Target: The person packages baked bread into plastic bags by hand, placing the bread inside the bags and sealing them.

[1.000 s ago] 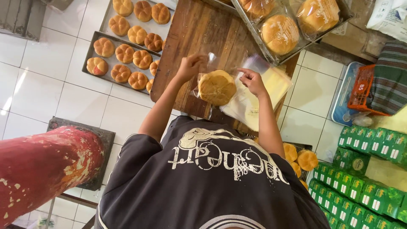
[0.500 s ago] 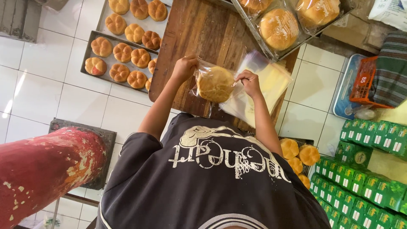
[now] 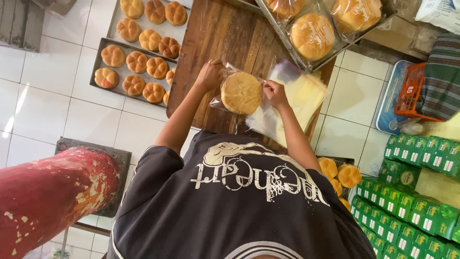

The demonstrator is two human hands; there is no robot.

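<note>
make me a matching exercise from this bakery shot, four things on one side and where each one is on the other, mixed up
Things:
1. round bun in clear bag
2. flower-shaped buns
3. green cartons
4. orange basket

Places:
A. stacked at the lower right
B. on metal trays at the upper left
C. held between the left hand and right hand over the wooden table
D. at the right edge, beside a striped cloth

Pairs: 1-C, 2-B, 3-A, 4-D

Green cartons (image 3: 412,211) stacked lower right; clear bagged buns (image 3: 311,36) above.
</note>
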